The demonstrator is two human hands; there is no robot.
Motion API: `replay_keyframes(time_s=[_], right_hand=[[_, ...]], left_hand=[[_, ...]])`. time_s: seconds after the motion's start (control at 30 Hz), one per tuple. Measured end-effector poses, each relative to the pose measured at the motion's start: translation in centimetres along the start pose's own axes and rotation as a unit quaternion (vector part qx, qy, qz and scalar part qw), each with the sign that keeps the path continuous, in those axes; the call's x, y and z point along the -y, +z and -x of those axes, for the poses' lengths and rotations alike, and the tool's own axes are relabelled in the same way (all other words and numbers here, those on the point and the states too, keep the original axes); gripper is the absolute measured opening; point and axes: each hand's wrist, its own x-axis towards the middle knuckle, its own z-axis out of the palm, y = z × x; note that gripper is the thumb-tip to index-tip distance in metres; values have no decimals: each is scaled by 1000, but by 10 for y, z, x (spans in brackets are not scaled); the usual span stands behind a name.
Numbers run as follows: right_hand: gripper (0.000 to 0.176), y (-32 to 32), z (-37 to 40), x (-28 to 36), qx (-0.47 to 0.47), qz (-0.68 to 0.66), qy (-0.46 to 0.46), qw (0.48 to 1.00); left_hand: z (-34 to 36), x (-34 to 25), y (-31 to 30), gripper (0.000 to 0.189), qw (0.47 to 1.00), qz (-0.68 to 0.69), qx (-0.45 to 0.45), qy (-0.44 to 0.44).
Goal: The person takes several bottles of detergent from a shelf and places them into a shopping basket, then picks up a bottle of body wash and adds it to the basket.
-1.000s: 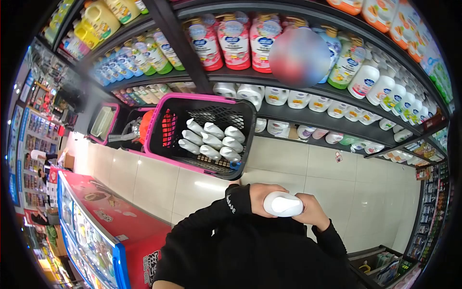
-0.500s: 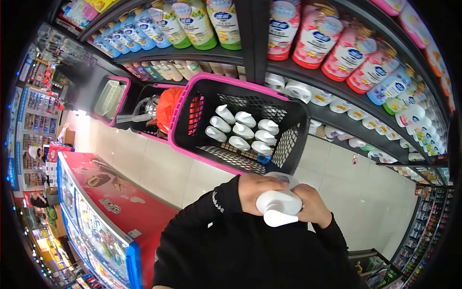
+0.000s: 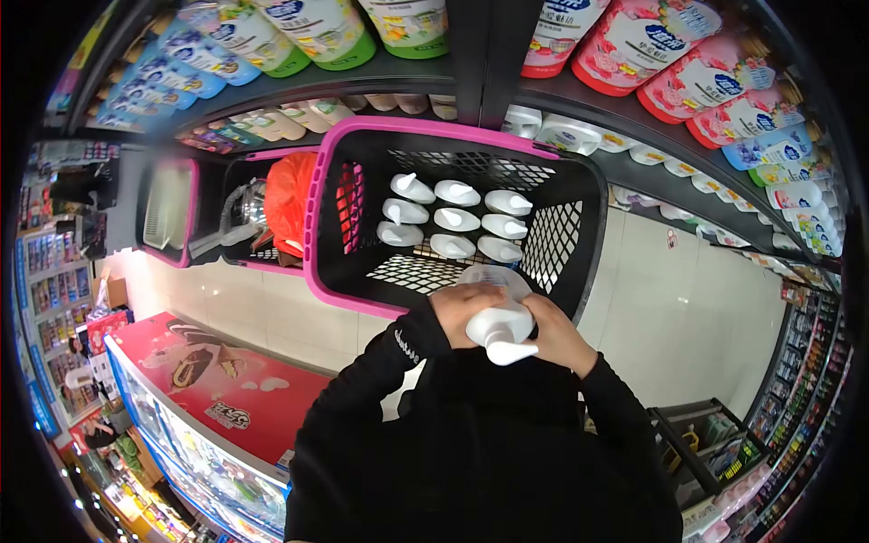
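A white pump bottle point(image 3: 500, 326) is held in front of my chest, its pump head tilted toward me. My left hand point(image 3: 464, 312) wraps round its left side, and my right hand point(image 3: 559, 337) grips the right side with the fingers partly hidden. Just beyond my hands stands a black basket point(image 3: 310, 204) with a pink rim, and the bottle's far end overlaps its near edge in view. Inside, several white pump bottles point(image 3: 455, 220) stand upright in rows, pump heads up.
Shelves point(image 3: 489, 72) beyond the basket carry pink, blue and green bottles. Left of it, another basket holds a red bag point(image 3: 290, 204). A red-topped freezer point(image 3: 226, 380) stands at lower left, and a black rack point(image 3: 697, 443) at lower right.
Both hands have moved forward with the pump bottle, closer to the basket's near edge. My view has shifted, so the basket and shelves appear larger and nearer.
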Motion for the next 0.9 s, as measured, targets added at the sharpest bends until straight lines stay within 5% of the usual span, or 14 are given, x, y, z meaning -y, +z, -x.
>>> replay_keyframes(time_s=[0.37,0.63,0.77,0.9], right_hand=[[41,36,-37,-101,36,19,64,997],[40,61,-41,-156,42,25,60,997],[41,66,-47,-174,60,11,100,993],[37,76,-50,-198,42,11,93,995]], left_hand=[[-1,110,59,53,994,31,70,-82],[-6,152,91,52,981,-46,168,-88],[-9,167,103,49,961,-30,224,-160],[-10,178,113,49,959,-66,210,-179]])
